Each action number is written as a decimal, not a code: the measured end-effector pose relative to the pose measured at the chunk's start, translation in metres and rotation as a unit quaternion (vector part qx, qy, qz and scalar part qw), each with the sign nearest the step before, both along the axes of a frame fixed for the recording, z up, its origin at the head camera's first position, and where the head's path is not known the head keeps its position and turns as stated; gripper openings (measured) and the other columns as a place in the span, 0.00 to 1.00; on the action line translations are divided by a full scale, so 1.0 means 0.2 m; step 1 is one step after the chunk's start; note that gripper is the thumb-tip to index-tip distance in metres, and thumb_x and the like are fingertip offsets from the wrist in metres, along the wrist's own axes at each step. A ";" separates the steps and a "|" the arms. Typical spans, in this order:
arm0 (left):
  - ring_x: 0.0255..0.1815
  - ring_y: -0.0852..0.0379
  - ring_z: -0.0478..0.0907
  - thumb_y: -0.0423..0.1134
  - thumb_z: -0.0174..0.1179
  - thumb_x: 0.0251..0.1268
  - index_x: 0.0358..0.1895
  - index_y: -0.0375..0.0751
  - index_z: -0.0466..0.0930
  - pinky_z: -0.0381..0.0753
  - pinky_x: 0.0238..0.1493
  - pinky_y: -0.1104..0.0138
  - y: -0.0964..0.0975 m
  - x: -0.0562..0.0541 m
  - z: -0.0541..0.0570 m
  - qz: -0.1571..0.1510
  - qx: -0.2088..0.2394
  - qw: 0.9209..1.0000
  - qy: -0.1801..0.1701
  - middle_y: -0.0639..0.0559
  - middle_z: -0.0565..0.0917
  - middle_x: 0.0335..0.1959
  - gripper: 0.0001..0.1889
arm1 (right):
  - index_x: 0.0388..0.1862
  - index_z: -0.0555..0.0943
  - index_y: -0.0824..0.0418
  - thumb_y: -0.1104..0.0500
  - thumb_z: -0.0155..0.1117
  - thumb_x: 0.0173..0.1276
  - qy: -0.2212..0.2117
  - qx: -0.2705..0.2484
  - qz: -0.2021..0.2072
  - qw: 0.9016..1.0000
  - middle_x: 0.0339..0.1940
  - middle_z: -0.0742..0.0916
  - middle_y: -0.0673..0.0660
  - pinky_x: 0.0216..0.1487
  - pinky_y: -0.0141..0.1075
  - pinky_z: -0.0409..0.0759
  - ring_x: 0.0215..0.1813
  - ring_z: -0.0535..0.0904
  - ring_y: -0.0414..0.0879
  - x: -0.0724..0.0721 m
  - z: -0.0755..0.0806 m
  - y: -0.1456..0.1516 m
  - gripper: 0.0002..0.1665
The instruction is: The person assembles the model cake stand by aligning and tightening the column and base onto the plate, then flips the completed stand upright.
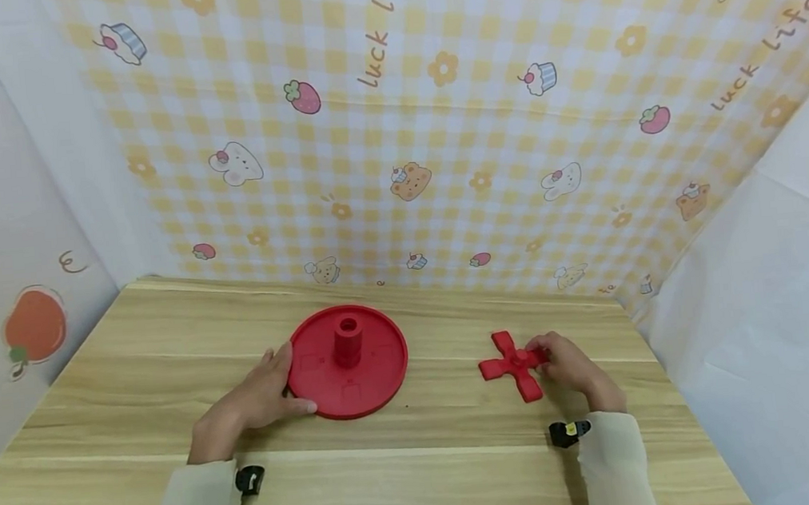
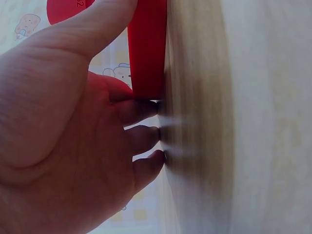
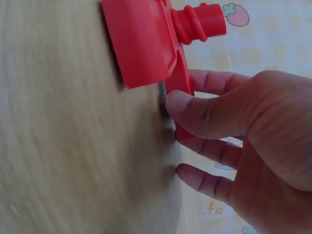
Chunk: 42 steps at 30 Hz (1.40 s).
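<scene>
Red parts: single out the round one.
The disc at the left hand; the other, the cross-shaped piece at the right hand, has four arms.

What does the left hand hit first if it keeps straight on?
The red rimmed disc: the left hand is already at its left edge, so contact is immediate. Beyond that, the disc's hollow center post looks roughly in line, though depth is uncertain.

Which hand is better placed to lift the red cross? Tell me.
Likely the right hand: it pinches the red cross, while the left hand is farther away, holding the red disc.
</scene>
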<state>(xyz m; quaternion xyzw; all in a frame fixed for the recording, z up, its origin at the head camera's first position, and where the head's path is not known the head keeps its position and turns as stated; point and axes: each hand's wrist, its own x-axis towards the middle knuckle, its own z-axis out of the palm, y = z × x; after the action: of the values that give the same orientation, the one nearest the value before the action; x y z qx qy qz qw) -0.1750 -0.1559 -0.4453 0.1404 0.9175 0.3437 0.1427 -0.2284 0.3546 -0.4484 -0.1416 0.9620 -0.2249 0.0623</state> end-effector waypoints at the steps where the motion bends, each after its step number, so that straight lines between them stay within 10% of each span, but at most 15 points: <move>1: 0.76 0.22 0.39 0.55 0.72 0.54 0.77 0.26 0.41 0.56 0.68 0.31 0.00 0.00 0.00 0.000 -0.001 1.000 0.001 0.28 0.53 0.77 0.61 | 0.42 0.84 0.63 0.78 0.62 0.57 0.000 -0.001 0.000 1.000 0.38 0.83 0.57 0.49 0.48 0.80 0.42 0.76 0.50 0.00 0.00 0.00 0.17; 17: 0.76 0.22 0.39 0.55 0.71 0.55 0.77 0.23 0.40 0.49 0.72 0.33 0.00 0.00 -0.01 -0.008 -0.003 1.000 0.004 0.27 0.50 0.78 0.60 | 0.51 0.80 0.67 0.71 0.63 0.67 0.066 -0.071 0.015 0.995 0.44 0.86 0.61 0.46 0.45 0.82 0.46 0.83 0.56 0.00 0.05 -0.06 0.14; 30: 0.76 0.22 0.40 0.57 0.71 0.55 0.77 0.23 0.41 0.48 0.72 0.33 0.00 -0.01 -0.02 -0.005 -0.013 1.000 0.007 0.28 0.50 0.78 0.61 | 0.66 0.74 0.66 0.65 0.66 0.69 0.170 -0.188 -0.060 0.966 0.51 0.85 0.66 0.41 0.33 0.80 0.46 0.83 0.58 -0.02 0.03 -0.25 0.28; 42: 0.76 0.22 0.39 0.57 0.71 0.55 0.77 0.23 0.41 0.47 0.73 0.33 0.00 -0.01 -0.02 -0.004 -0.015 1.000 0.006 0.28 0.50 0.78 0.60 | 0.57 0.78 0.69 0.66 0.69 0.65 0.203 -0.241 -0.092 0.945 0.45 0.87 0.65 0.40 0.28 0.79 0.46 0.83 0.57 -0.02 0.05 -0.42 0.22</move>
<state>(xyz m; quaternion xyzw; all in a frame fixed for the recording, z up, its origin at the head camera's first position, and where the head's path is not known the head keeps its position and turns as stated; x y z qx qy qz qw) -0.1777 -0.1566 -0.4485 0.1440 0.9228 0.3286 0.1407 -0.2324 0.2702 -0.4390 -0.1057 0.8802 -0.4213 -0.1913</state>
